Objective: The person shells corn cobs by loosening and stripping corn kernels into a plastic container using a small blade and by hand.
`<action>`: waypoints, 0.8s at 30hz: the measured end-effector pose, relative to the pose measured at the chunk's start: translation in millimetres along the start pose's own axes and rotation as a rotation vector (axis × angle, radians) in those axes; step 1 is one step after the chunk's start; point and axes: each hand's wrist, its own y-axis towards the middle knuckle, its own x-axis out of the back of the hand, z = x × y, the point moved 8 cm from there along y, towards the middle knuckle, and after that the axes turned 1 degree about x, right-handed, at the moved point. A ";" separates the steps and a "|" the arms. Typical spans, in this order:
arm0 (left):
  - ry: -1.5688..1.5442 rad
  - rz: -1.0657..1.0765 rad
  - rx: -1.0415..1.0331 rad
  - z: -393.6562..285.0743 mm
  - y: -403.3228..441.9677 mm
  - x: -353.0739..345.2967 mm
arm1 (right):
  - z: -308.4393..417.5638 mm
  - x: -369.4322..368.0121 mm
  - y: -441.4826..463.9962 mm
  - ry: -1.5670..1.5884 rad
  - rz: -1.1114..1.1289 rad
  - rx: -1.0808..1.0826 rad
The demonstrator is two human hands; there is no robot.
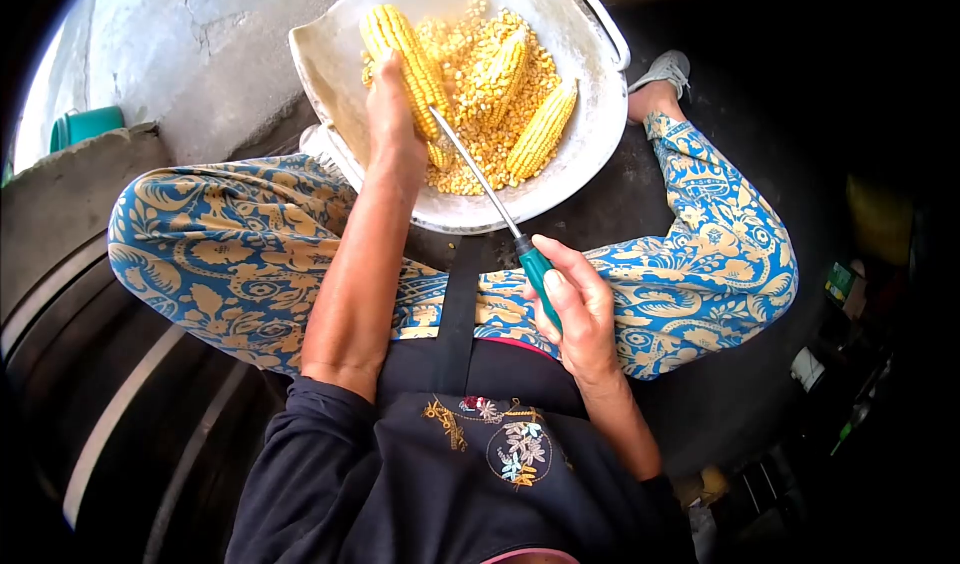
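Note:
My left hand is closed around a yellow corn cob, holding it tilted over a white basin. In my right hand is a screwdriver with a green handle and a long metal shaft. Its tip meets or nearly meets the lower part of the held cob; I cannot tell which. Loose corn kernels fill the middle of the basin. Another cob lies on them at the right, and one more cob rests behind it.
The basin stands between my bent legs, with a raised handle at its upper right. Grey concrete spreads to the upper left, where a green container stands by a low ledge. Small items lie in shadow at the right.

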 end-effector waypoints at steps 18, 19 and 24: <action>-0.225 0.234 -0.029 -26.9 8.1 -6.1 | 48.6 -31.1 -34.9 -0.939 -0.045 0.585; -0.192 0.212 -0.020 -25.1 8.7 -4.4 | 51.6 -34.1 -37.9 -0.987 -0.047 0.644; -0.264 0.218 0.097 -17.5 3.2 -11.2 | 55.7 -29.7 -54.5 -1.132 -0.058 0.688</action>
